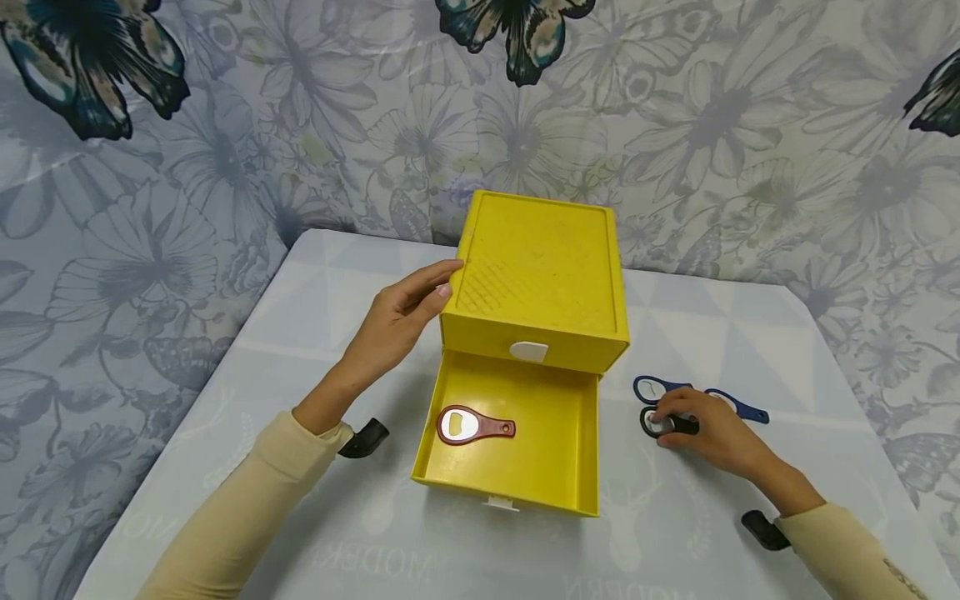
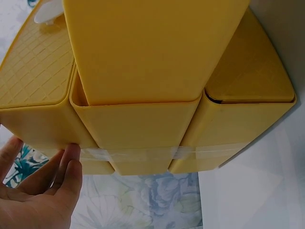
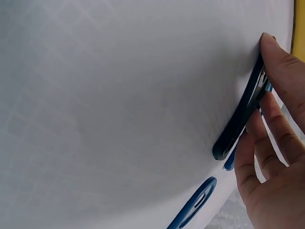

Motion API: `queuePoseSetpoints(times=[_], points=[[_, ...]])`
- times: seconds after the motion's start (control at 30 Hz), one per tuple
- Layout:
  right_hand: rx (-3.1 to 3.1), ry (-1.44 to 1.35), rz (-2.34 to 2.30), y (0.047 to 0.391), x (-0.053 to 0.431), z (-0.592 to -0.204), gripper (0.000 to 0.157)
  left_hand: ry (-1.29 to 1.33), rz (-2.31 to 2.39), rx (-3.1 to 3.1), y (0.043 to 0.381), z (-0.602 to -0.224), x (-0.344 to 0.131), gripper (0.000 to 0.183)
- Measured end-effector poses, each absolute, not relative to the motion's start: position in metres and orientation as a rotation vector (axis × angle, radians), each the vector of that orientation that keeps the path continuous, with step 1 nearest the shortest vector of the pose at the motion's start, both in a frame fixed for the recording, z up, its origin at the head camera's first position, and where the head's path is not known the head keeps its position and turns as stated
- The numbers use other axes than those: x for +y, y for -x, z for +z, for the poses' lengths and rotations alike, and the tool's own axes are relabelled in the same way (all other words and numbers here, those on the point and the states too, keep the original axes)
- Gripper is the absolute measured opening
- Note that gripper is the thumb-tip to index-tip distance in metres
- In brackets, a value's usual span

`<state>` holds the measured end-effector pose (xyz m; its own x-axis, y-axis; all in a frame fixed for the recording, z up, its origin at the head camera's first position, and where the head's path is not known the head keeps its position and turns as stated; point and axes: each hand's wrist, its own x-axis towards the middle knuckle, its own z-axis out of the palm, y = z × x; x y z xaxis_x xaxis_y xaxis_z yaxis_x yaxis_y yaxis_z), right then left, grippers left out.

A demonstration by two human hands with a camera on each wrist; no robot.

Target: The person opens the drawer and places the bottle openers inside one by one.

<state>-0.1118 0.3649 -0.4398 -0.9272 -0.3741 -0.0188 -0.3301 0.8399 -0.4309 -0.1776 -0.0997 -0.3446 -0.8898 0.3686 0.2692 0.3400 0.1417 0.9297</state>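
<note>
Left grip [image 2: 40,200] near wrist-view-only tape [image 2: 138,153]

Tabletop [image 1: 543,554] pale, printed with triangles and faint lettering. Grey floral backdrop [image 1: 322,150] behind it, dark butterflies [image 1: 519,27] near top.

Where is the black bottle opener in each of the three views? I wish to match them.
Head: black bottle opener right of the open drawer, in the right hand.
Left wrist: not in it.
Right wrist: black bottle opener right of centre, slanting.
Shared landmark: yellow box; in right wrist, only an upper-right strip.
</note>
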Motion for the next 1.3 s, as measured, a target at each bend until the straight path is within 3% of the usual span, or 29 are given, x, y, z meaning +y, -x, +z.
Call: queuePoseSetpoints(times=[0.8, 1.3], points=[[3.002, 0.645, -0.634, 0.107, 0.358, -0.426, 0.018, -0.734, 1.886, 2.392, 0.176, -0.346, -0.101, 0.042], [3.072, 0.791, -0.746, 0.107, 0.342, -0.402, 0.027, -0.743, 1.891, 2.384, 0.177, -0.346, -0.102, 0.042]])
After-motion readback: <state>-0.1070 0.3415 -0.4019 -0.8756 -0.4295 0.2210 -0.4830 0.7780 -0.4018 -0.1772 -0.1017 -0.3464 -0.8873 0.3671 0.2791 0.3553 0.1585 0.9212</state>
